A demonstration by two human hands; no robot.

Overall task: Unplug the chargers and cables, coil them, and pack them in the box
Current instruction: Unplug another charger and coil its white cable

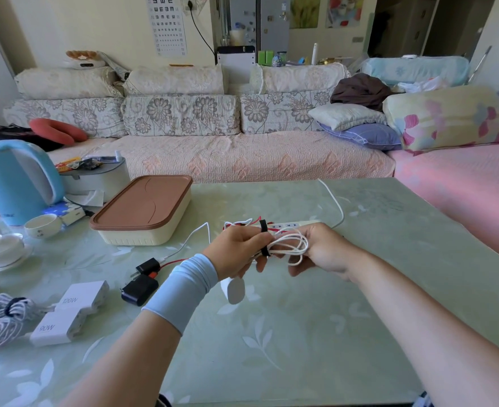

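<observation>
Both hands meet at centre frame, above the table, clamped on one white cable coil. Left hand grips the coil's left end, fingers curled round it at a black strap looped about the strands. Right hand pinches the right-hand loops. Coil's long axis runs left to right between the hands, roughly level. A white charger hangs below the left hand, just above the table; how it joins the coil is hidden.

Just behind the hands lies a white power strip, long axis left to right, with red cable bunched at its left end. Its white cord curves off towards the table's far edge.

Box sits left of centre on the table, brown lid on, long axis running from lower left to upper right.

Two black chargers lie on the table left of the left wrist; a red cable and a white one lead away from them. Lower left: two white adapters side by side, marked 120W and 90W. At the frame's left edge sits a braided bundle, tied with a dark strap. Blue kettle stands at upper left.
</observation>
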